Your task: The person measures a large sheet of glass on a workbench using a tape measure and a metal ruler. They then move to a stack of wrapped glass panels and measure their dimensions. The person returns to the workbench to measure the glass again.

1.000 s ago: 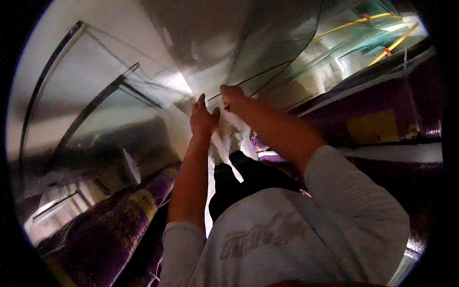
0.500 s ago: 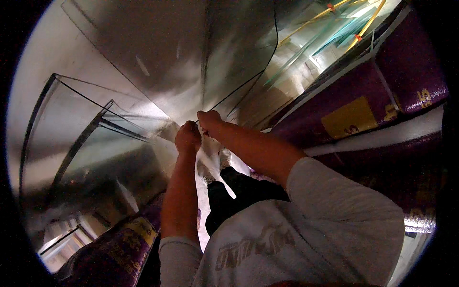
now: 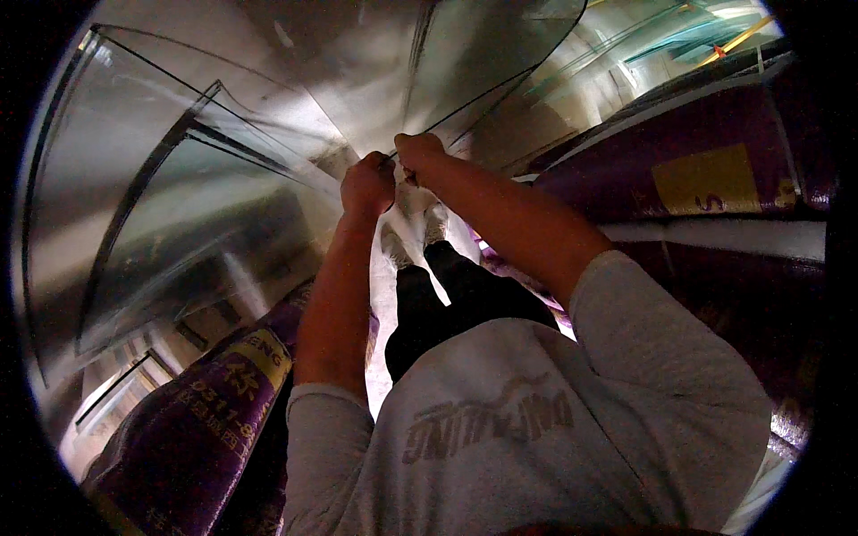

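Purple pack (image 3: 192, 447) low L, dark-edged clear panes (image 3: 170, 196) above it. Ctr: L hand (image 3: 368, 185) clenched on dark edge of clear sheet (image 3: 487, 58); shoes (image 3: 393, 243) below. R hand (image 3: 420, 159) just beside L, also clenched on same edge. Sheet in front of hands, edge running up-R from them. Far R: purple stack (image 3: 608, 174) w/ yellow patch (image 3: 710, 165), yellow bar (image 3: 744, 40) above.

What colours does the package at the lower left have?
Purple, with yellow markings; the package shows best in the head view.
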`<state>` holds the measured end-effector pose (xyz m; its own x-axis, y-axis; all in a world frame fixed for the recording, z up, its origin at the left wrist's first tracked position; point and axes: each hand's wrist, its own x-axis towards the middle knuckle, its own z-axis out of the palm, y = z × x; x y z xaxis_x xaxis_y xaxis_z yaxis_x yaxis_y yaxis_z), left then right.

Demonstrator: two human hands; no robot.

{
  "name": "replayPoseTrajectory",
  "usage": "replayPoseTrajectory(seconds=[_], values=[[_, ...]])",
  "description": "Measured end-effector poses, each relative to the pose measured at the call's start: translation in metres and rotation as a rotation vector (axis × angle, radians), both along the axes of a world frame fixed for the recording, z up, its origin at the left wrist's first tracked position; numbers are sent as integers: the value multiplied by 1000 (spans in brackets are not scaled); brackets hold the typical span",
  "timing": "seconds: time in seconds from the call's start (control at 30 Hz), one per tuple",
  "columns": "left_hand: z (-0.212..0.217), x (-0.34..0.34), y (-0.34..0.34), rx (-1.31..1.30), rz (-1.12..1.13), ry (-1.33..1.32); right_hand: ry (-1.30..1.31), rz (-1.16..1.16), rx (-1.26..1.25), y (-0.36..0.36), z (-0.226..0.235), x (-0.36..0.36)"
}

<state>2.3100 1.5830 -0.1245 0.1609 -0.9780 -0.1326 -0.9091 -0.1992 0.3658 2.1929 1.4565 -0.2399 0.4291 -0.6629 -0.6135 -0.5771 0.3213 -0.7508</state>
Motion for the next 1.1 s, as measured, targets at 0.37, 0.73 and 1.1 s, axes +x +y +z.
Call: replayPoseTrajectory(seconds=[0.37, 0.73, 1.1], values=[[-9, 20, 37, 135, -108, -82, 23, 138, 89, 46, 9, 16], [-34, 46, 100, 333, -122, -178, 54, 507, -55, 105, 124, 35], [-39, 50, 167, 244, -19, -138, 62, -726, 399, -18, 99, -42]])
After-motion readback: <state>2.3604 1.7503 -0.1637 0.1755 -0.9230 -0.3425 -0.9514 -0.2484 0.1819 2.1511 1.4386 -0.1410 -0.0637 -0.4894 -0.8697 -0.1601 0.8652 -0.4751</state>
